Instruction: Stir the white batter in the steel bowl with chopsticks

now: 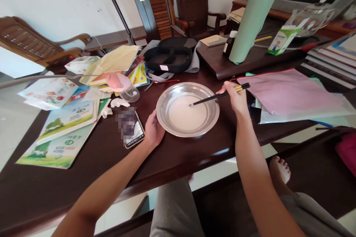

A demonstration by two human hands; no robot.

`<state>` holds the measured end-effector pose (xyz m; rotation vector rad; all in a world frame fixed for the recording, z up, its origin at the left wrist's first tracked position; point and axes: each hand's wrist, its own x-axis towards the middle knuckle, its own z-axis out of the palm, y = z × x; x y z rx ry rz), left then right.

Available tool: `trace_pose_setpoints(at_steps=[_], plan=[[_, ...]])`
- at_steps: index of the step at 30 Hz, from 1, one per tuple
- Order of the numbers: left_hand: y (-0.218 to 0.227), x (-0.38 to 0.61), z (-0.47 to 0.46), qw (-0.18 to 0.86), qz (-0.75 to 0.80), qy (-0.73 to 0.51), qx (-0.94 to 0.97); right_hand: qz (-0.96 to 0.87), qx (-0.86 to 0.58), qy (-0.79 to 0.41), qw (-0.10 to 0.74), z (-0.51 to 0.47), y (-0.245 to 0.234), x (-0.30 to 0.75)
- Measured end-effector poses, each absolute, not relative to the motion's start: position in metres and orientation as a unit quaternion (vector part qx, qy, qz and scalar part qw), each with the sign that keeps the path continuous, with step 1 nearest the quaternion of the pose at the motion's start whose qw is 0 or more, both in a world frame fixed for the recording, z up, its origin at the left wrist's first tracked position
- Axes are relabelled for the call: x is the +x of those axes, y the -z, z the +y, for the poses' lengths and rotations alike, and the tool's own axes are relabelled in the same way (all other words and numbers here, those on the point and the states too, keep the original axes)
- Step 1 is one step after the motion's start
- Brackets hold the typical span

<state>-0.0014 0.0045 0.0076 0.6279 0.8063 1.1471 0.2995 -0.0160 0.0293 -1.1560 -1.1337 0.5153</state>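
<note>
A round steel plate (167,98) with a thin white liquid in it sits on the dark wooden table (178,155). My left hand (152,130) is closed on the plate's left rim, thumb on top. My right hand (236,98) grips a pair of black chopsticks (215,97) with yellow ends. Their tips rest in the white liquid near the plate's middle.
A phone (133,129) lies just left of my left hand. Picture books (63,126) and a pink cup (122,85) fill the table's left side. A black lunch bag (169,57) stands behind the plate. A green flask (250,26) and a pink folder (289,90) are at right.
</note>
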Motion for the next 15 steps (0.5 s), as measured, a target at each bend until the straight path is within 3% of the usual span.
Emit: trace_pose_setpoints(at_steps=[2, 7, 12, 15], plan=[[-0.0074, -0.0018, 0.0046, 0.719, 0.365, -0.518, 0.285, -0.489, -0.504, -0.242, 0.669, -0.0166, -0.0293, 0.2999], [-0.0070, -0.0025, 0.0050, 0.721, 0.369, -0.513, 0.284, -0.558, -0.499, -0.280, 0.602, -0.0163, -0.0319, 0.2947], [-0.0060, -0.0028, 0.0054, 0.718, 0.370, -0.516, 0.285, -0.479, -0.525, -0.229, 0.665, -0.0143, -0.0296, 0.3004], [-0.0057, -0.0030, 0.0058, 0.719, 0.368, -0.514, 0.291, -0.509, -0.510, -0.274, 0.637, -0.0155, -0.0300, 0.2978]])
